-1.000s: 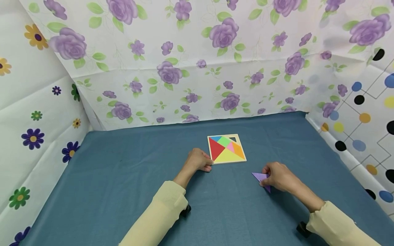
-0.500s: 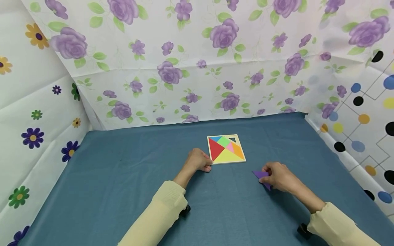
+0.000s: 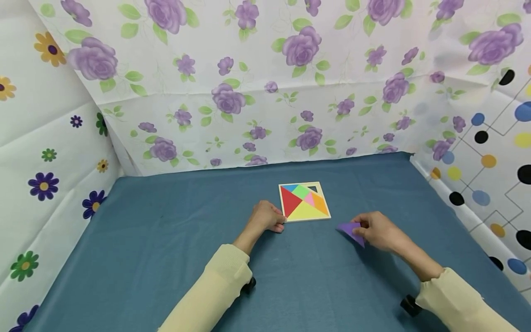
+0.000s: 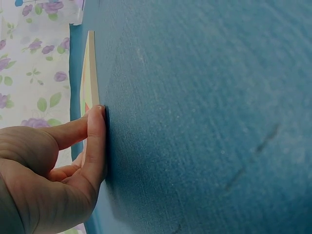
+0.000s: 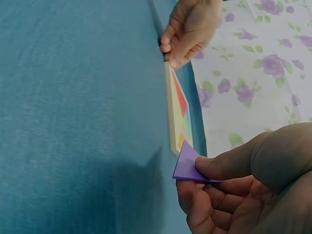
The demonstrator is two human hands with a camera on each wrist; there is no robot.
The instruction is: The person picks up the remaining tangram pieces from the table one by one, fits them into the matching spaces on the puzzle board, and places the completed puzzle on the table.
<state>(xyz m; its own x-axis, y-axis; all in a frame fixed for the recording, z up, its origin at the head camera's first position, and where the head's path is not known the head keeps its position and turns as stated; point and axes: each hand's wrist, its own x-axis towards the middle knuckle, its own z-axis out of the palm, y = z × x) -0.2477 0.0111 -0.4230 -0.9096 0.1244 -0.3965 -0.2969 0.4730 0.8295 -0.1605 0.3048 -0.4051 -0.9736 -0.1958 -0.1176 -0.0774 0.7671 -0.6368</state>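
A square wooden tangram board [image 3: 308,220] lies on the blue cloth, holding red, yellow, green, pink, orange and blue pieces. At its top right corner is a dark triangular gap. My left hand [image 3: 265,216] pinches the near left corner, the thumb and a finger meeting at the board's edge [image 4: 92,73] in the left wrist view. To the right of the board, my right hand [image 3: 377,231] holds a purple triangular tangram piece [image 3: 351,230] between thumb and fingers. In the right wrist view the purple piece is raised above the cloth, and the thumb covers part of it.
Blue cloth [image 3: 166,258] covers the table around both hands. A white sheet with purple flowers [image 3: 249,120] stands behind, a flower-print sheet [image 3: 54,152] on the left and a dotted sheet [image 3: 498,184] on the right. A black wrist device [image 3: 410,305] sits under the right sleeve.
My right hand has risen slightly with the purple piece, which has tilted and moved a little up in the head view. The left hand stays at the board's corner.
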